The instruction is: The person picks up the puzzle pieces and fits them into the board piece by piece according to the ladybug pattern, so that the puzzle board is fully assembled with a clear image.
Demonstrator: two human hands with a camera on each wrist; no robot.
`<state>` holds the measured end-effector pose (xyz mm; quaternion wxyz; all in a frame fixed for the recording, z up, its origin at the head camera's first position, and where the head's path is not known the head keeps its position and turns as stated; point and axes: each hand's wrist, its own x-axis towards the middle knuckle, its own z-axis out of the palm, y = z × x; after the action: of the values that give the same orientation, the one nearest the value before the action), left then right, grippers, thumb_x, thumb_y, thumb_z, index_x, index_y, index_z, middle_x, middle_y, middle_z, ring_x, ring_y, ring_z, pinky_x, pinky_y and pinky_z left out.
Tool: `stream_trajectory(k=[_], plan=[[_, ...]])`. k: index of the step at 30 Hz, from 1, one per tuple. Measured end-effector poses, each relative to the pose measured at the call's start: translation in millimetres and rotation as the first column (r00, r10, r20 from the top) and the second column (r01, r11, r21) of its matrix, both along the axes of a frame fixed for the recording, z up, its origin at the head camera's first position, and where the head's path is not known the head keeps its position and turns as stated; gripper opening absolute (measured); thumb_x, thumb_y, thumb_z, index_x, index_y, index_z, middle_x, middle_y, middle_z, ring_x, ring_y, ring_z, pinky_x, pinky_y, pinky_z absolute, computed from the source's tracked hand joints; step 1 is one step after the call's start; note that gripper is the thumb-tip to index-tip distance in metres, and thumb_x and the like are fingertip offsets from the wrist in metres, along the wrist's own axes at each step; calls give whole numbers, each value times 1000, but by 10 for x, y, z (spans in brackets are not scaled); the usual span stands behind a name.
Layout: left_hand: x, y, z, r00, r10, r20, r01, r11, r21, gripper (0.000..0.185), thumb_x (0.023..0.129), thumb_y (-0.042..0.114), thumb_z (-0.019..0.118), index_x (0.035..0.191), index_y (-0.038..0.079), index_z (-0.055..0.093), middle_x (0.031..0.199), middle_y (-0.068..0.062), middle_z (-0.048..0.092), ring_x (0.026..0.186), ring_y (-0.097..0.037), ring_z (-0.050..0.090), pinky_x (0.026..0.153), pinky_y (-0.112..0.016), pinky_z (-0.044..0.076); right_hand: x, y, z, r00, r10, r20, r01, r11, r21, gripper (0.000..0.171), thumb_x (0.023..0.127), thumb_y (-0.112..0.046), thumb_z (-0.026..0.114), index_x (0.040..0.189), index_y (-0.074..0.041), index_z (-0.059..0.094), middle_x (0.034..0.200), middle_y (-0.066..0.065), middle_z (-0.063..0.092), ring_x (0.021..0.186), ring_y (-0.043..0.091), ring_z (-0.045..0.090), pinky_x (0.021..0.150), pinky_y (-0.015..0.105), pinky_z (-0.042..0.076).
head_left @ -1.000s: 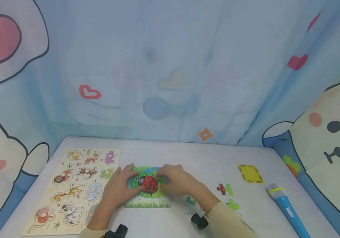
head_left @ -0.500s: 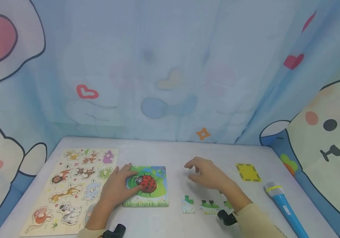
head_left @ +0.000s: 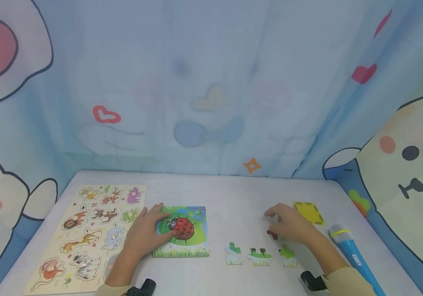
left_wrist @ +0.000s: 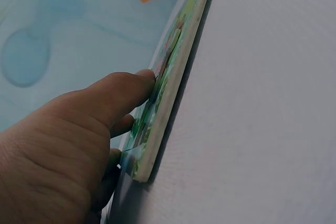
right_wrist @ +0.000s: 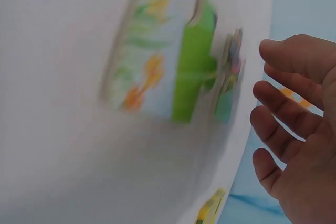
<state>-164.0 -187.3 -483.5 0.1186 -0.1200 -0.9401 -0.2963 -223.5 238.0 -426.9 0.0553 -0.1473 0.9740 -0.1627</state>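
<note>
A square ladybug puzzle board lies on the table in front of me. My left hand rests over its left side, thumb and fingers touching the top face; in the left wrist view the thumb lies on that face. Off to the right, my right hand hovers over loose puzzle pieces with its fingers bent and apart, holding nothing. A red-brown piece shows just below its fingers, partly covered. In the right wrist view, a blurred green-edged puzzle piece stands out from the hand.
Three grassy puzzle pieces, including one with dark legs, lie in a row right of the board. A wooden animal puzzle is at the left. A yellow square and a blue toy microphone lie to the right.
My right hand has left the board's right side and moved right, over the loose pieces. The left hand stays on the board. The pieces in the row have come into view.
</note>
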Motion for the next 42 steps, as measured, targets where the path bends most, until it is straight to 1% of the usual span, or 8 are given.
stream_trajectory(k=[7,10,14,18,23,27,32,42], plan=[[1,-19,-15,1000,6,-7,-6,1000,0,51,77,43,78,119,15,70,142,-12,52,135,-30,42,119,-46,19,61,188,-15,997,-7,72,6,1000,20,35,76,-14,79,110,-18,69,107,-5,62,101,18,57,90,47,52],[-1,-23,-29,1000,7,-25,-7,1000,5,50,77,43,79,118,15,70,141,-13,53,135,-31,43,119,-47,20,81,228,-15,997,12,78,-14,1000,21,38,72,-11,79,108,-19,69,108,-6,62,102,19,57,90,48,52],[-8,-18,-46,999,1,-42,0,1000,8,52,76,43,79,118,14,70,140,-13,53,134,-31,44,118,-48,22,98,274,-14,997,48,66,-49,999,17,38,72,-9,79,107,-19,69,108,-7,62,105,21,57,93,49,51],[-15,-11,-49,1000,-5,-23,5,1000,4,53,76,44,79,120,15,69,142,-12,52,135,-30,43,118,-47,20,108,307,-8,995,62,72,-63,998,4,37,72,-10,80,107,-17,69,107,-7,63,105,22,57,93,49,51],[-18,-13,-44,1000,-4,9,4,1000,-12,55,77,46,77,122,16,68,144,-11,50,137,-28,40,119,-44,17,113,297,11,996,38,78,-39,999,11,37,71,-15,82,105,-17,69,106,-6,63,103,20,57,90,47,51],[-11,-13,-33,1000,-4,12,4,1000,-9,54,77,45,78,122,15,69,144,-12,50,137,-29,40,119,-45,17,89,233,29,998,39,50,-40,999,24,36,71,-19,82,104,-19,69,103,-7,62,102,20,56,91,49,51],[-2,-13,-21,1000,0,-3,0,1000,0,52,77,43,78,120,14,69,143,-13,51,136,-30,42,119,-46,19,42,48,59,997,72,-15,-71,997,43,33,73,-19,80,104,-20,69,99,-10,60,96,17,55,88,44,52],[-13,-12,-31,1000,1,-13,-1,1000,-10,52,77,44,78,119,15,70,142,-12,51,136,-30,42,119,-45,19,-10,-456,121,978,190,-91,-191,981,-9,34,75,-20,77,107,-19,68,98,-13,59,97,16,54,85,39,52]])
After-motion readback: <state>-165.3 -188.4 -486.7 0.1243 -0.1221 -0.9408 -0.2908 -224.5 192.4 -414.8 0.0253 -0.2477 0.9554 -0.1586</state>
